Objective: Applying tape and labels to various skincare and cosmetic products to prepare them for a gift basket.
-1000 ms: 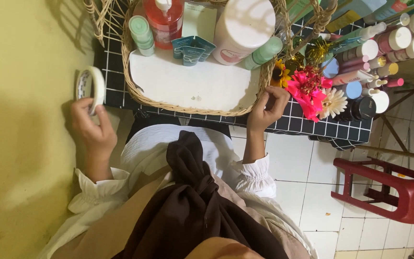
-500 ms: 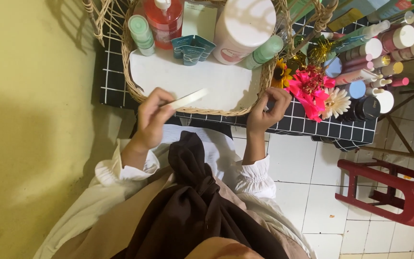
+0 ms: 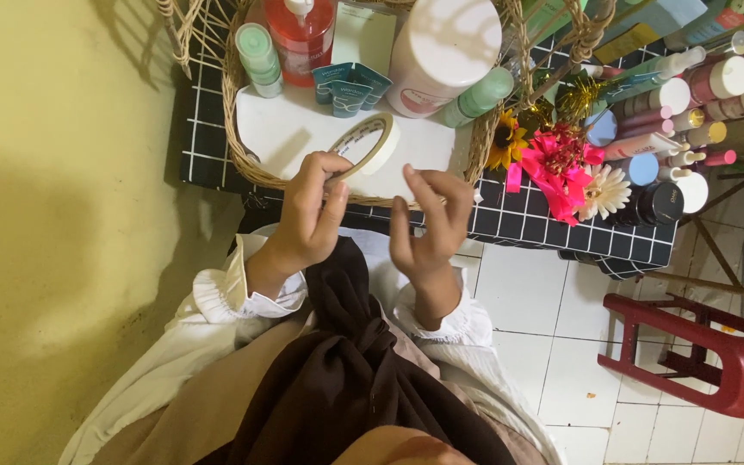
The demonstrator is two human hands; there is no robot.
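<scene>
Cream tape roll [image 3: 366, 144] pinched edge-up in your left hand [image 3: 307, 215], over the wicker basket [image 3: 243, 159] at 12 o'clock | right hand [image 3: 428, 226] loose, fingers spread, holding nothing, just at 3 o'clock of the roll | I'd judge: steady the roll, let your right fingertips find the loose end | red pump bottle [image 3: 301, 34] beyond.

Two hands [image 3: 307, 211] [image 3: 428, 226] — one tape roll [image 3: 370, 145]. One basket [image 3: 238, 129] holds one red pump bottle [image 3: 301, 34], one big white jar [image 3: 443, 53], two green tubes [image 3: 258, 57] [image 3: 480, 96] and two teal sachets [image 3: 350, 84]. One red stool [image 3: 716, 357] — one flower bunch [image 3: 557, 164].
</scene>
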